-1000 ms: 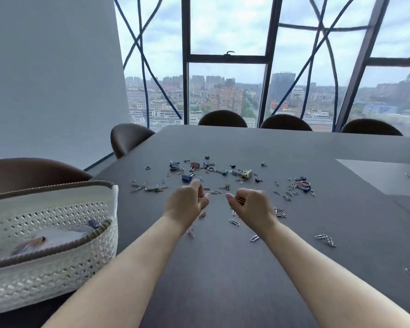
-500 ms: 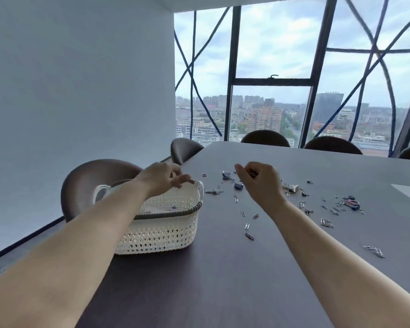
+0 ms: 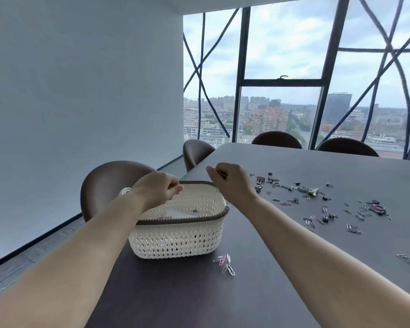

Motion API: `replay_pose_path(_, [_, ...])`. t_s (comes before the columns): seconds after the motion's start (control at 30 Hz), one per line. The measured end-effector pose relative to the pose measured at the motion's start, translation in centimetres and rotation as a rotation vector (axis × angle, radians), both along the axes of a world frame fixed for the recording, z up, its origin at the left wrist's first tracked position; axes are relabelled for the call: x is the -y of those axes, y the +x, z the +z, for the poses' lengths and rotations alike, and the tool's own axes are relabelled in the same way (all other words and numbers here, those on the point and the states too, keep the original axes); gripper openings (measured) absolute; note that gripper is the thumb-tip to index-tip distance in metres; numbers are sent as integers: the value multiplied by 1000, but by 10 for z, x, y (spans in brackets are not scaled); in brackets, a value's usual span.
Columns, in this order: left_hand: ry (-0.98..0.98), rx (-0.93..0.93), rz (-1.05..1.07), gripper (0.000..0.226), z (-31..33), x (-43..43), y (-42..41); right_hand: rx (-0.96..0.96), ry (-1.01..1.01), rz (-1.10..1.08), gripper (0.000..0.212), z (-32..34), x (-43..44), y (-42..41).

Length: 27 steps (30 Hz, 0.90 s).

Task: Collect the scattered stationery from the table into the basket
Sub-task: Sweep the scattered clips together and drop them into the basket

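White lattice plastic forms the basket [image 3: 175,242], brown-rimmed, at frame centre near the table's [image 3: 294,292] left edge, its long axis running left to right. Above it the left hand [image 3: 158,190] is curled closed; its contents cannot be told. The right hand [image 3: 232,183] pinches small dark clips. Paper clips [image 3: 225,263] lie just beside the basket; more clips [image 3: 317,204] scatter at right.

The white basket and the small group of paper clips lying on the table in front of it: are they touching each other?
Apart. The head view shows bare dark table between the basket wall's lower edge and the paper clips.
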<state>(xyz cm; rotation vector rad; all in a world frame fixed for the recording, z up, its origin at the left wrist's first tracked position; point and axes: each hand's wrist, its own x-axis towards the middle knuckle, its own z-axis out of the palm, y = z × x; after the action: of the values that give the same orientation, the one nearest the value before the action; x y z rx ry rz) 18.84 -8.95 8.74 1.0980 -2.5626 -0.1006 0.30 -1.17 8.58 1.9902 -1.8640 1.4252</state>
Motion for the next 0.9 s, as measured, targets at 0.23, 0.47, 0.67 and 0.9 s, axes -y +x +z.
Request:
replay_pose_path(0.23, [-139,51,92,26,-5,-4,38,-179,306,95,30,-12,44,32])
replay_pose_path(0.47, [-159,55,76,25,-8,-3,41,-262,371,7,25,-18,40,28])
replay_pose_path(0.67, [-164,36,77,26,-12,-8,40,-251,391,-9,18,-14,25,34])
replay_pose_path(0.9, [-139,56,131,26,-15,-14,45,-351,533,21,38,-16,8,25])
